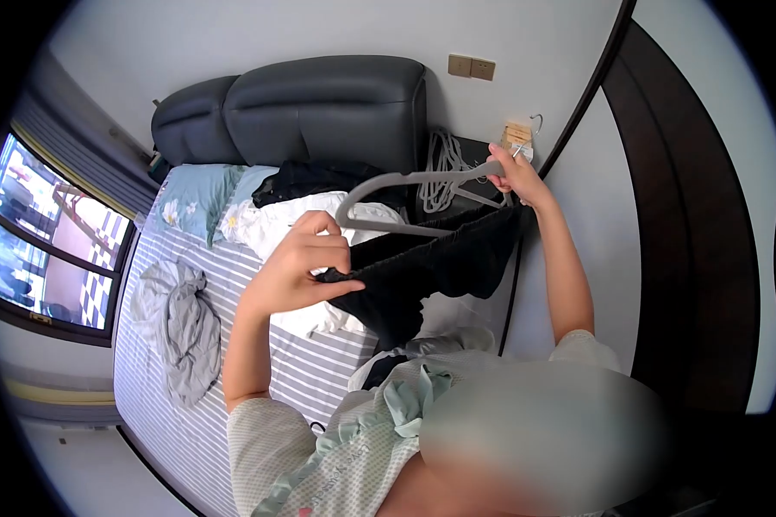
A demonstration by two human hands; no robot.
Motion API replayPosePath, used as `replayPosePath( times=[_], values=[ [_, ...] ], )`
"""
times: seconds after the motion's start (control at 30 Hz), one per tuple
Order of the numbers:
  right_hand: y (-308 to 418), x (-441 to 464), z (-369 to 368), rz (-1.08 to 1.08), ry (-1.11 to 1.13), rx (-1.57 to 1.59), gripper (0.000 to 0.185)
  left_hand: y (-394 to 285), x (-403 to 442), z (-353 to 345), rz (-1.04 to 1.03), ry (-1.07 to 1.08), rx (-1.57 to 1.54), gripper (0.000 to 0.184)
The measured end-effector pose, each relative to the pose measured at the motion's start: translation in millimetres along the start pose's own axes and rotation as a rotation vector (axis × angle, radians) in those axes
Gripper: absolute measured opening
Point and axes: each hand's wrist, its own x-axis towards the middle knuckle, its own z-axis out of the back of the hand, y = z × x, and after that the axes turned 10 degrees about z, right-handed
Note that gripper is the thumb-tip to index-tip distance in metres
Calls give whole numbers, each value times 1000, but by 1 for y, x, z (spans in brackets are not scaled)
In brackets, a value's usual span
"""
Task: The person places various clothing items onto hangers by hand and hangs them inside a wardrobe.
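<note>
Black shorts (405, 289) with a gathered waistband hang between my two hands. My left hand (306, 263) is closed, pinching the near left end of the waistband between thumb and fingers. A grey clothes hanger (405, 179) lies across the top of the shorts, its lower bar partly inside the waist opening. My right hand (516, 177) is wrapped round the hanger near its metal hook, which points up and away. The other end of the waistband reaches just under my right hand; whether those fingers also grip the cloth is hidden.
A bed with a striped sheet (306, 379) bears white clothes (319, 207), dark clothes (319, 179), a crumpled grey cloth (181, 332) and blue pillows (198, 200). Several grey hangers (442, 168) lie on a dark bedside table beside the headboard (328, 108). The wall is close on the right.
</note>
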Motion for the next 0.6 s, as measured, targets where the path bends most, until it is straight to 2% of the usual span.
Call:
replayPosePath(
  times=[0.07, 0.2, 0.27, 0.4, 0.47, 0.6],
  values=[
    [0, 2, 3, 5, 80, -80, 53, -7, -2, 4, -13, -15, 265, 25],
    [9, 0, -6, -57, 35, -177, 55, 8, -11, 5, 22, -1, 374, 26],
    [17, -5, -15, -102, -46, -198, 56, 14, -13, 7, 20, -17, 416, 26],
    [27, -7, -21, -59, 172, -356, 57, 21, -17, 14, 66, -42, 409, 28],
    [35, -7, -33, -5, 225, -416, 58, 25, -18, 15, 95, -20, 417, 30],
    [45, -4, -55, 39, 233, -531, 60, 28, -15, 16, 4, -29, 376, 29]
  ],
)
